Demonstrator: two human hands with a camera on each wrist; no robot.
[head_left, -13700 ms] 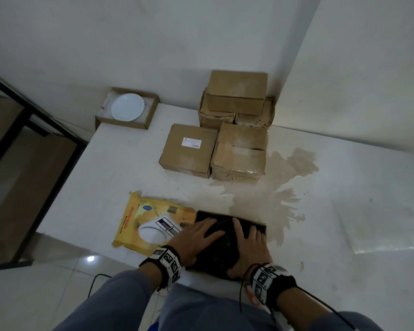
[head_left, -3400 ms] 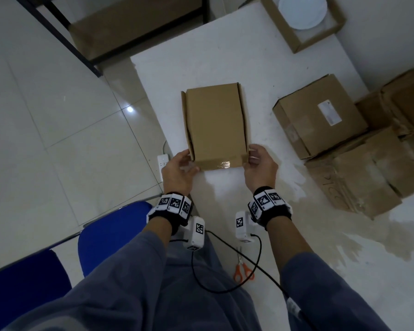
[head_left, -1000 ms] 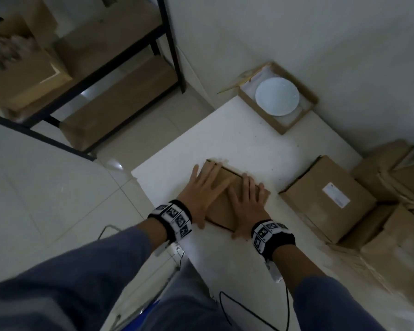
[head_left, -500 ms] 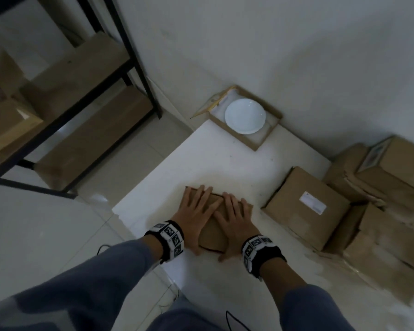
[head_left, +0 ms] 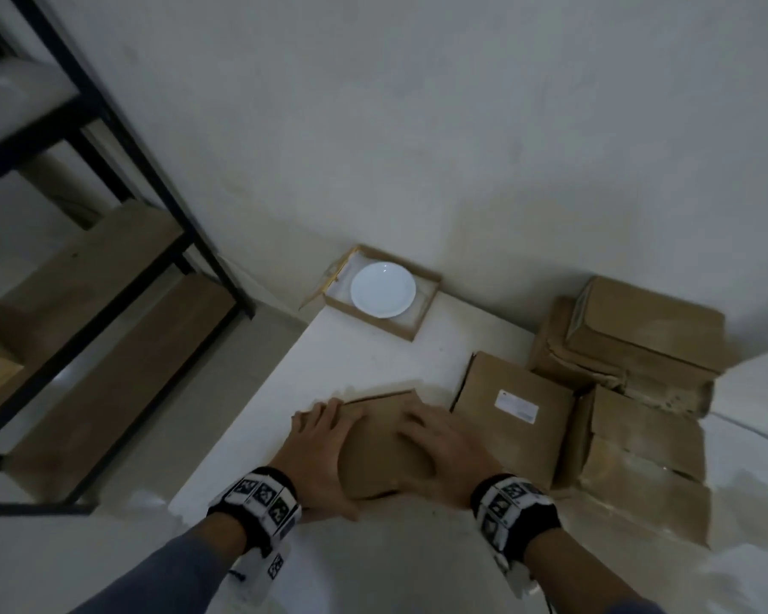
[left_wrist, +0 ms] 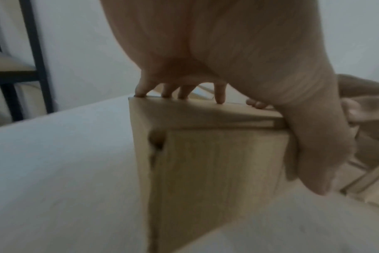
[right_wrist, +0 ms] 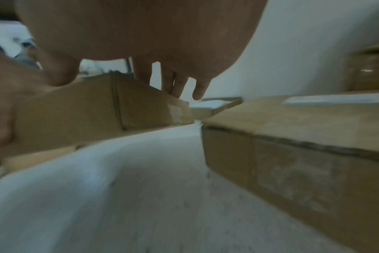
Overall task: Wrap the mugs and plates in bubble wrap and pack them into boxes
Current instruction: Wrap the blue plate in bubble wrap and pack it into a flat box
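A closed brown cardboard box [head_left: 384, 445] lies on the white table [head_left: 373, 361] near its left edge. My left hand [head_left: 320, 454] holds the box's near left corner. Its fingers [left_wrist: 180, 92] lie over the top and its thumb [left_wrist: 314, 154] runs down the near side face [left_wrist: 206, 162]. My right hand [head_left: 444, 449] rests flat on the right part of the lid, with its straight fingers [right_wrist: 177, 85] reaching past the box [right_wrist: 86, 109]. A white plate [head_left: 383, 290] sits in an open box [head_left: 422, 316] at the far table corner. No mug or bubble wrap is in view.
A closed box with a white label [head_left: 513, 414] stands just right of the held box, a narrow gap between them. More closed boxes [head_left: 639, 347] are stacked against the wall on the right. A black metal shelf rack [head_left: 107, 241] with cartons stands left of the table.
The box has moved right, closer to the labelled box. My left hand has shifted from flat on the lid to the box's left corner, thumb down its near side.
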